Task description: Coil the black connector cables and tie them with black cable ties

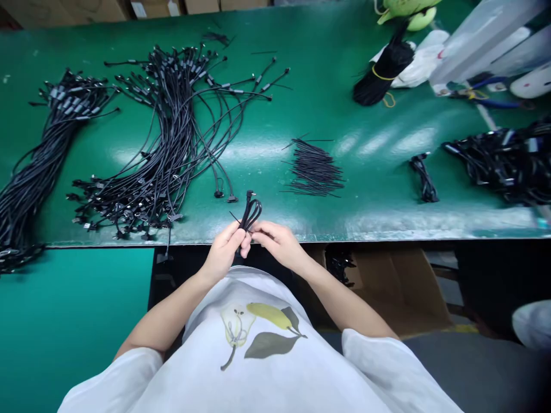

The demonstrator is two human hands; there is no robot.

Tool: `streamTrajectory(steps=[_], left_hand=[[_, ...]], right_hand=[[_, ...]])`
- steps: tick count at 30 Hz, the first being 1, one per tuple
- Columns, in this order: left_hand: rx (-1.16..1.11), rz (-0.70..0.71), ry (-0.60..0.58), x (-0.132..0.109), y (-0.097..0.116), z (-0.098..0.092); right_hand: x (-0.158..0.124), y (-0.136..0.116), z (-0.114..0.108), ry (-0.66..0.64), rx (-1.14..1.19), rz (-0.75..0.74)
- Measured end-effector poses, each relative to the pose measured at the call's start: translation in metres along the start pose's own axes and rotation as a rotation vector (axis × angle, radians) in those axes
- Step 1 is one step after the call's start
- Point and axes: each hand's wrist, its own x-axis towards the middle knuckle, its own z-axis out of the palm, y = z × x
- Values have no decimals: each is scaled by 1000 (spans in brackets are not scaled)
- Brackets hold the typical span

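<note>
Just over the near edge of the green table [267, 172], a short looped black cable [250, 212] is held up between both hands, its coil rising above them. The left hand [221, 252] is curled closed around the cable's lower part. The right hand [279, 245] is nearly closed, pressing against the loop from the other side. Farther onto the table lie a large fanned bundle of black cables [163, 137], off to the left, and a small pile of thin black cable ties [314, 169], off to the right.
</note>
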Motion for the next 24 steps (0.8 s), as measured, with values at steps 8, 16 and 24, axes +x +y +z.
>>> streamTrajectory(steps=[8, 16, 24], left_hand=[[798, 97, 82, 1, -7, -17], [140, -335, -128, 8, -19, -27], [36, -383, -129, 4, -15, -21]], right_hand=[[16, -23, -13, -70, -974, -849], [27, -38, -17, -405, -1280, -1117], [31, -30, -9, -501, -1263, -1143]])
